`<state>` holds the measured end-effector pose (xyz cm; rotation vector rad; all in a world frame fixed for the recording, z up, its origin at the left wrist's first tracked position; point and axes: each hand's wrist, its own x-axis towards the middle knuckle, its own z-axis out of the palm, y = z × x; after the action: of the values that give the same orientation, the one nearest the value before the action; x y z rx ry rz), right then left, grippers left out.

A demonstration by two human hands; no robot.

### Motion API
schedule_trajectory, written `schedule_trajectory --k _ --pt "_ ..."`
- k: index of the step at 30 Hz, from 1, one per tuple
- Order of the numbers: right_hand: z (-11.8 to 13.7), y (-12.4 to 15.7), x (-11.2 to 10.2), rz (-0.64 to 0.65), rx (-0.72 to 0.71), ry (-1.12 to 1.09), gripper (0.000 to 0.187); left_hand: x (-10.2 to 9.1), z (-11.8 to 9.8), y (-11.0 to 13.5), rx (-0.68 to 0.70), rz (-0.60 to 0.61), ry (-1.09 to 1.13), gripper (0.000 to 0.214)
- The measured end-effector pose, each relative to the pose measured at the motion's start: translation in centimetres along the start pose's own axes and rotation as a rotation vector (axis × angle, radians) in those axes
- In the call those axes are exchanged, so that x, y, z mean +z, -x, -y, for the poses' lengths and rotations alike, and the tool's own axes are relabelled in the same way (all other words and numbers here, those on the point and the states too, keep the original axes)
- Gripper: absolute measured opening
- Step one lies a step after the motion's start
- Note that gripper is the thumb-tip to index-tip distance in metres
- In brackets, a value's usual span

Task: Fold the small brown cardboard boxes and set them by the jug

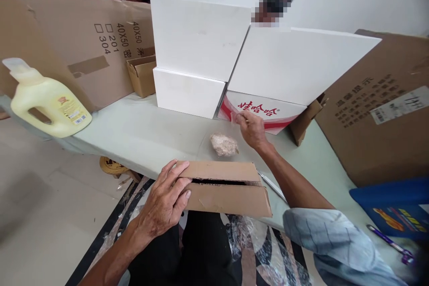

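Observation:
A brown cardboard box [231, 201] lies at the table's near edge, its two top flaps almost meeting over a dark gap. My left hand [169, 194] grips the box's left end, with fingers on the far flap and thumb at the near one. Beyond the box, my right hand [253, 129] is raised and closed in a pinch on a small piece of clear film, possibly tape. Just left of and below that hand sits a crumpled, clear-wrapped pale lump [224, 144]. A slim silver tool [273, 186], perhaps a cutter, rests by the box's right end, partly under my right forearm.
White boxes [197, 40] stand stacked across the table's back, above a red-and-white carton [281, 118]. Large cardboard panels [382, 111] flank both sides. A yellow jug [50, 103] stands left; a blue container [392, 205] and purple pen-like item [385, 237] lie right. Another person's head shows behind.

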<state>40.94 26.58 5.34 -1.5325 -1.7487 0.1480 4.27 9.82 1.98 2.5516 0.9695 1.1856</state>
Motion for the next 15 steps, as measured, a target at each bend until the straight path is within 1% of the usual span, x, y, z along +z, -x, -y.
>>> schedule_trajectory --k 2,3,5,11,15 --pt "-0.5 0.6 0.4 -0.038 -0.151 0.249 0.035 0.0 -0.2 -0.1 -0.007 0.003 -0.005 0.024" --pt "-0.8 1.1 0.7 -0.051 -0.202 0.339 0.036 -0.1 -0.2 -0.1 -0.011 0.005 -0.006 0.024" --pt "-1.3 2.4 1.7 -0.013 -0.259 0.43 0.038 -0.1 -0.3 0.0 -0.015 0.01 -0.007 0.023" --pt "-2.1 7.0 4.4 0.139 -0.342 0.451 0.031 -0.1 -0.2 0.1 -0.003 0.015 -0.017 0.024" --pt "-2.0 8.2 4.9 0.171 -0.353 0.447 0.035 0.0 -0.3 0.0 -0.016 0.018 -0.009 0.024"
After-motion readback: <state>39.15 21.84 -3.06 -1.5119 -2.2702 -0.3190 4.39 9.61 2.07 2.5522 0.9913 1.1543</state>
